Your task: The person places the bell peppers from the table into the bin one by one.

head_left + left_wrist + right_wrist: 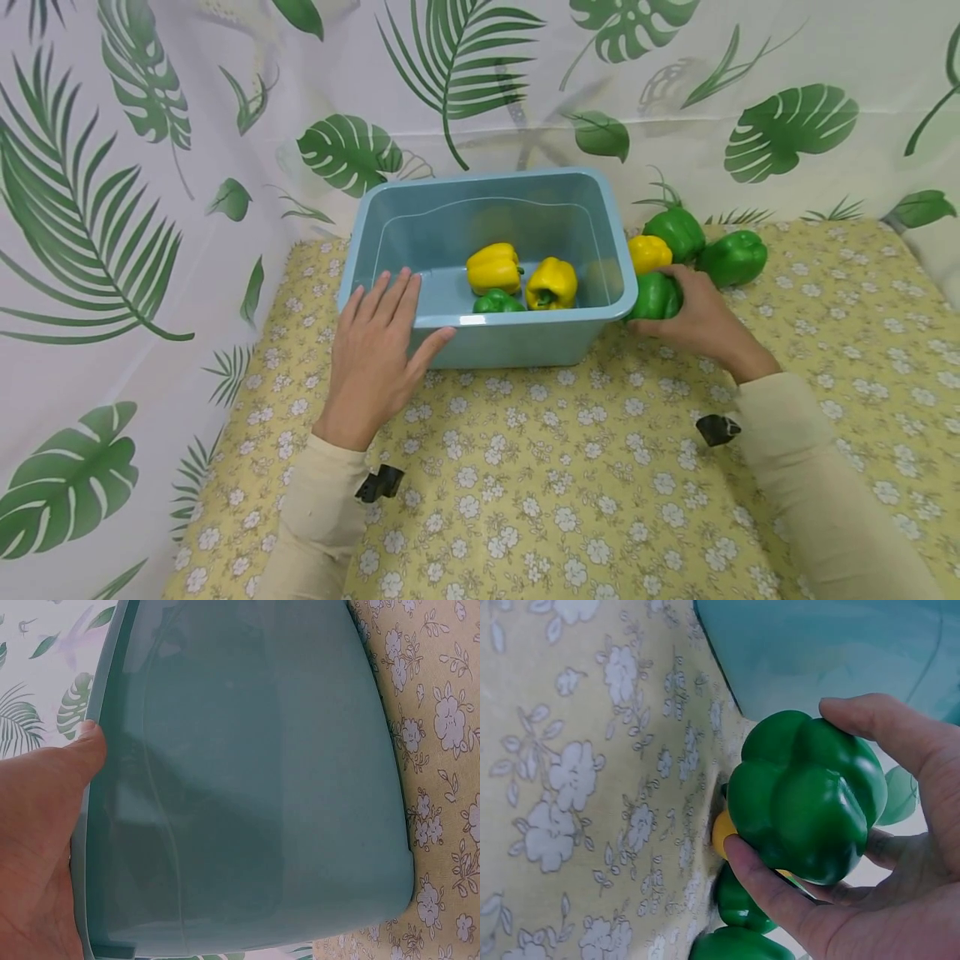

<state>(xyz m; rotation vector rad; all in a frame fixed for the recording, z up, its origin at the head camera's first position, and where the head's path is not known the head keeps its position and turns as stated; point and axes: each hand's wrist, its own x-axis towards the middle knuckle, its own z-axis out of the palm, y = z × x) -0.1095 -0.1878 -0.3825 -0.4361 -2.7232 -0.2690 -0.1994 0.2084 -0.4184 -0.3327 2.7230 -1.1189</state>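
Note:
A light blue plastic tub has two yellow bell peppers and one green bell pepper inside. My left hand rests on its near rim at the left, fingers straight and reaching over the edge; in the left wrist view the thumb touches the rim. Just right of the tub, my right hand grips another green bell pepper. The right wrist view shows that pepper between thumb and fingers, close to the tub wall.
Beyond my right hand lie a yellow bell pepper and two green bell peppers, close together. A flowered yellow cloth covers the table. Leaf-printed sheets hang behind and to the left.

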